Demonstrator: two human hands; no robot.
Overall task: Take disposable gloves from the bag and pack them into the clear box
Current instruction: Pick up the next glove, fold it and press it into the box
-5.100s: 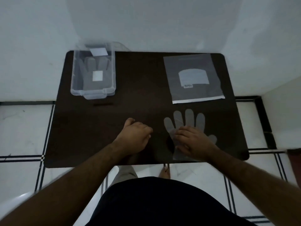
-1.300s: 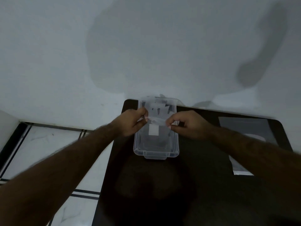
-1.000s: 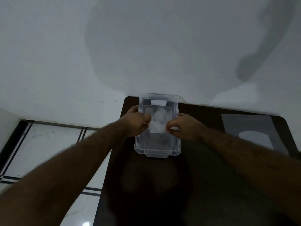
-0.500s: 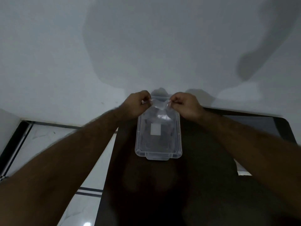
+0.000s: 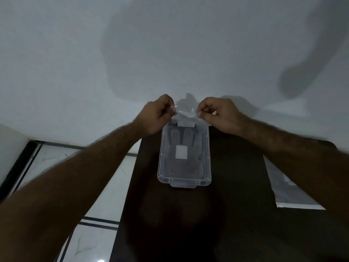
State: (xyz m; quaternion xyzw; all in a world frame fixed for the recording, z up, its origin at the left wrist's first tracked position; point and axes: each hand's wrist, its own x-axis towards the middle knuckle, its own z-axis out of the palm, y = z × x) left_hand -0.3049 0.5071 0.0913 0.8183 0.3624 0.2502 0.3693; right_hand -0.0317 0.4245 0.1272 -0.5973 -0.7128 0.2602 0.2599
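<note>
A thin, translucent disposable glove (image 5: 186, 114) is stretched between both hands above the far end of the clear box (image 5: 184, 157). The left hand (image 5: 155, 115) pinches one edge of the film between thumb and fingertips, the other fingers curled; the right hand (image 5: 219, 115) pinches the opposite edge in the same manner. The box stands open on the dark table (image 5: 207, 214) near its far left corner, its long axis running away from the viewer, with a tab at the near rim. Through its walls, flat gloves already inside (image 5: 188, 138) are visible, fingers towards the far end, with a pale square patch (image 5: 181, 152) over them. The bag (image 5: 287, 188) lies flat on the table well to the right, partly hidden by the right forearm. A pale wall (image 5: 132, 53) rises behind; a tiled floor (image 5: 90, 176) shows at left
</note>
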